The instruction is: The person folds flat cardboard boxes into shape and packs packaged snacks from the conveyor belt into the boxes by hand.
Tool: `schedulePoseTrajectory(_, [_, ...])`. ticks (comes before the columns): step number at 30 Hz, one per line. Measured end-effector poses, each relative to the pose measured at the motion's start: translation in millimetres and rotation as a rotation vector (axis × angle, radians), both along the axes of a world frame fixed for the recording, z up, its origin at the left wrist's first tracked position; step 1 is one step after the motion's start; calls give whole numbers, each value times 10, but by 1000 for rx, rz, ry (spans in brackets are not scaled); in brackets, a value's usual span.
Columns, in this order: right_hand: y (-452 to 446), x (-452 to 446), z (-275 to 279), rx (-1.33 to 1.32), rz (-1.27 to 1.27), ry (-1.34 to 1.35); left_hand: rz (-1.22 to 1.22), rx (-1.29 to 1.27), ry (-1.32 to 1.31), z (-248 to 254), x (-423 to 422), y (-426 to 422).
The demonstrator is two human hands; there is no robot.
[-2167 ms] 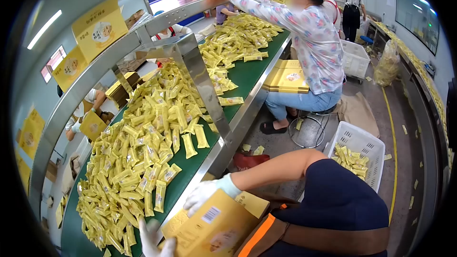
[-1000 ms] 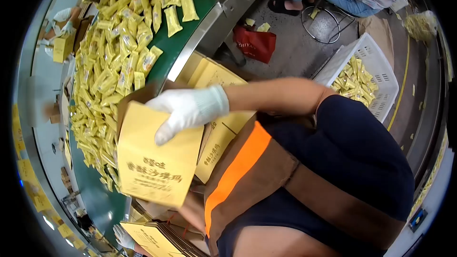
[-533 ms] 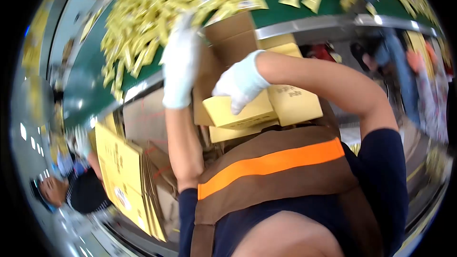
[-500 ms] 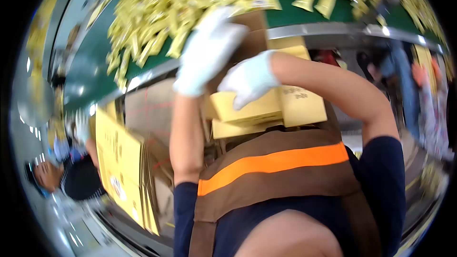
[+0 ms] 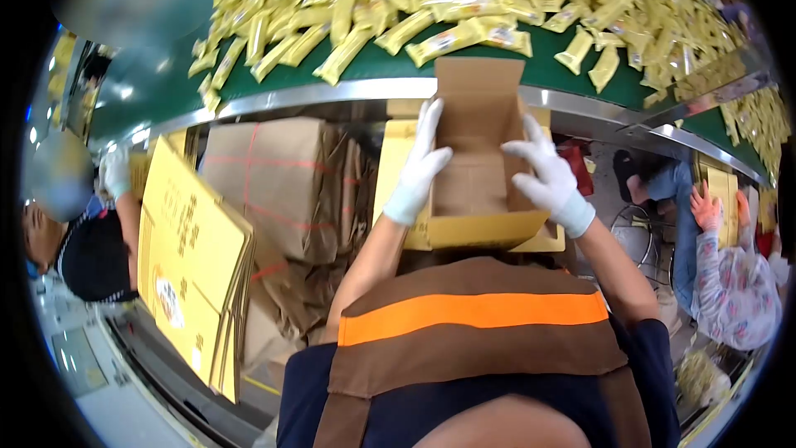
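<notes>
An open carton is sitting near the centre of the frame; the left hand and right hand are spreading their fingers at its sides, while yellow packets are lying heaped on the green belt above.

Factory packing area. Green belt with metal edging, heaped with small wrapped yellow packets; flat printed cartons stacked together at left, one open carton in the middle. Floral-sleeved worker off to the right, dark-clad worker off to the left.
</notes>
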State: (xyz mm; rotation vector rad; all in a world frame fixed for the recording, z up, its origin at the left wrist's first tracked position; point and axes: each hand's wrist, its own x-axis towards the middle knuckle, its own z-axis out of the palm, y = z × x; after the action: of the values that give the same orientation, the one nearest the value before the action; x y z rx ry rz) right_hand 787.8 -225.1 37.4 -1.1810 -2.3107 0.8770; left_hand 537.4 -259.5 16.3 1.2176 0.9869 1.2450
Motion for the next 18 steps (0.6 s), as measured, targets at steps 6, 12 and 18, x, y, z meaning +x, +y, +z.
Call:
schedulePoseTrajectory(6, [195, 145, 38, -18, 45, -46, 12, 100, 438, 25, -73, 296])
schedulePoseTrajectory(12, [1865, 60, 223, 60, -227, 208, 236, 312, 899, 112, -460, 1651])
schedulePoseTrajectory(18, [2392, -416, -264, 474, 151, -398, 0, 259, 1269, 73, -312, 1790])
